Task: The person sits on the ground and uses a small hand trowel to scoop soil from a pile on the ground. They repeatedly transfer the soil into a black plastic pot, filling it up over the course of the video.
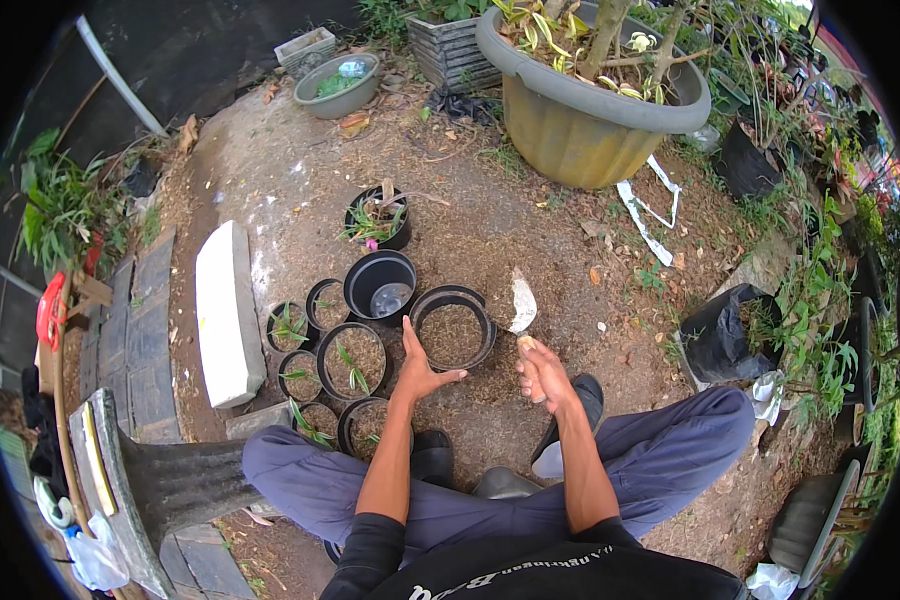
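Note:
My right hand (546,375) is closed around the wooden handle of a trowel (523,300), whose pale, dirt-coated blade points away from me over the ground. My left hand (424,369) has its fingers spread, with thumb and fingers near the left and lower rim of a black plastic pot (454,330) filled with brown soil mix; whether it touches the rim I cannot tell. Behind the hand stands a black pot (379,283) with bare walls inside. Several smaller black pots with soil stand at the left, and a larger one (352,361) holds a small striped-leaf plant.
A pot of cut plants (379,219) stands farther off. A white-topped block (223,315) lies left, near a concrete stool (187,480). A large planter (577,135) and a basin (337,94) are at the back. A black grow bag (709,337) is at the right.

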Demonstrator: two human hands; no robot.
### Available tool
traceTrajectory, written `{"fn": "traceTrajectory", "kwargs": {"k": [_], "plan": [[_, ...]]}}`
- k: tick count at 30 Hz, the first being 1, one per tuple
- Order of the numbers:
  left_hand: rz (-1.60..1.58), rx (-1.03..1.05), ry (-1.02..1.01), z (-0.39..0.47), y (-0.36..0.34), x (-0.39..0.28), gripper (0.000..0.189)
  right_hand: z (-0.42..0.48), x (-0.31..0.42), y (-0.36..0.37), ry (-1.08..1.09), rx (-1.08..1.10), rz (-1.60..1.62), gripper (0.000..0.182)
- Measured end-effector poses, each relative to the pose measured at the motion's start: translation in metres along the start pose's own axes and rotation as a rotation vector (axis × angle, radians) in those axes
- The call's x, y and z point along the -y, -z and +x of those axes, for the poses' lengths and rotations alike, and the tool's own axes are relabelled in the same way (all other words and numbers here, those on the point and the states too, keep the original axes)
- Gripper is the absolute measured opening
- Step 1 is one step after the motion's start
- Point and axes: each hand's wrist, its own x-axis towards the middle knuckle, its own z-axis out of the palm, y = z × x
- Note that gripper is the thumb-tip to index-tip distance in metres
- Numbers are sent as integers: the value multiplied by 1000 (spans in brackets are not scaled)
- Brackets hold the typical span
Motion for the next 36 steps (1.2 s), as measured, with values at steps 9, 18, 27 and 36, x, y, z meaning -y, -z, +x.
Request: {"fn": "traceTrajectory", "kwargs": {"k": [9,18,27,36], "plan": [[8,-11,-7,-1,-1,-1,166,-12,4,-26,-96,49,-195,36],[22,-21,-33,0,-2,3,167,-12,4,-30,-58,16,-173,38],[17,-20,-25,0,-2,4,168,-19,13,-38,-107,96,-281,30],[19,-21,-21,0,-1,1,167,-17,6,-37,-86,152,-386,37]]}}
